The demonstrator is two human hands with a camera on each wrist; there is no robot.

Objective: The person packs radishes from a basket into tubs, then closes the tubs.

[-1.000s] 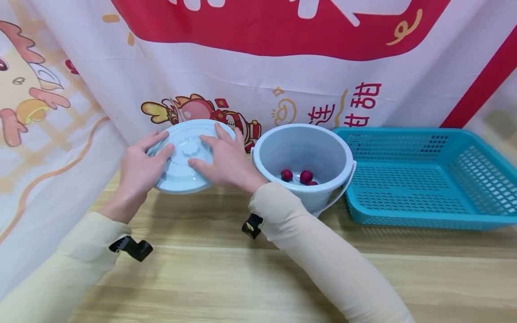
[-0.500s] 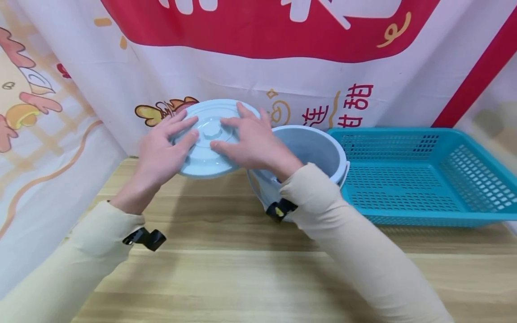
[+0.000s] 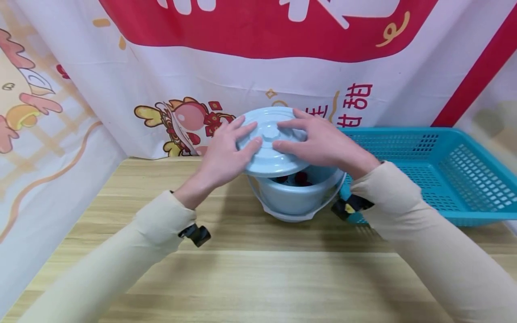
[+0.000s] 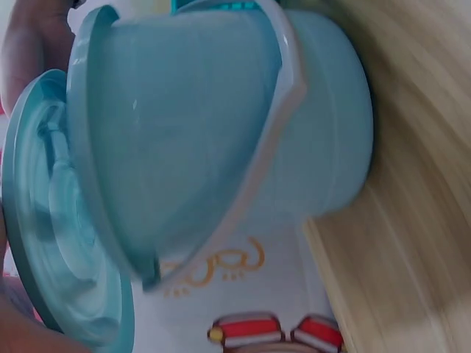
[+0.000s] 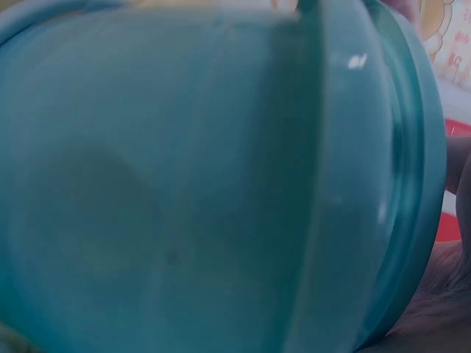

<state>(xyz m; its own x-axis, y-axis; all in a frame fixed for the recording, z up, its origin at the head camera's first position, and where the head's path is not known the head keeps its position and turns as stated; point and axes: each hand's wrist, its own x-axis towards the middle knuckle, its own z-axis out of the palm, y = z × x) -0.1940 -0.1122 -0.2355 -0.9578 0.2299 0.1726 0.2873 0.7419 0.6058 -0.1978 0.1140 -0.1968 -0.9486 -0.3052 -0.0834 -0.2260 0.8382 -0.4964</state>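
A light blue round lid [image 3: 270, 158] with a raised centre knob is over the light blue bucket [image 3: 292, 199], tilted and set off to the left, so the bucket's right front opening shows. My left hand [image 3: 226, 152] grips the lid's left side, its thumb on the top near the knob. On the right side, my right hand [image 3: 327, 142] holds the lid with fingers and thumb spread over the top. Dark red round fruits [image 3: 300, 178], perhaps radishes, lie inside the bucket, partly hidden by the lid. In the left wrist view the lid's underside [image 4: 73, 220] stands partly apart from the rim.
A teal plastic basket [image 3: 480, 179] with perforated walls stands right of the bucket, partly behind my right forearm. The bucket's handle [image 3: 268, 210] hangs down at its front. Under everything is a wooden table [image 3: 258, 278]; a printed cloth [image 3: 226, 76] hangs behind.
Both hands have carried the lid rightward, from left of the bucket to over its opening. The bucket and basket have stayed put; the view shifted slightly.
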